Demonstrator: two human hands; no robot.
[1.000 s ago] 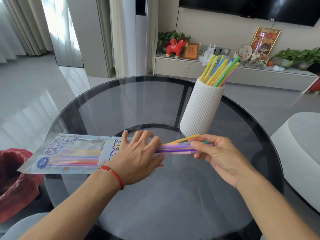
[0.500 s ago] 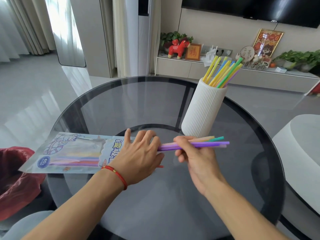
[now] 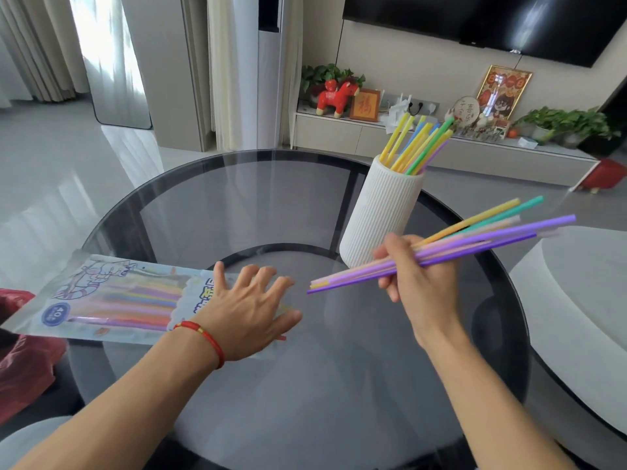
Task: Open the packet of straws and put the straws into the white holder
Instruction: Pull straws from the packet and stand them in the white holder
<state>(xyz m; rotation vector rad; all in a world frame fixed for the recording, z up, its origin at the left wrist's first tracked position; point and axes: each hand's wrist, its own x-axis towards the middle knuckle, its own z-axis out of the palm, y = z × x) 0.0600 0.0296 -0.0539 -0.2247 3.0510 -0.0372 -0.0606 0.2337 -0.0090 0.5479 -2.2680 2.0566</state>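
Glossy dark glass table (image 3: 271, 205), ribbed matt white holder (image 3: 380, 212), shiny plastic packet (image 3: 101, 293).

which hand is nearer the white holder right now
Right. The right hand, gripping a bunch of straws, is just in front of the white holder's base, slightly to its right. The left hand lies flat on the packet, well off to the holder's left.

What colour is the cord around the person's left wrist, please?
Red, with a small gold bead; the cord shows clearly in the head view.

The packet (image 3: 112, 296) lies on the table (image 3: 237, 198) left of the holder (image 3: 380, 215), which contains straws (image 3: 417, 144).
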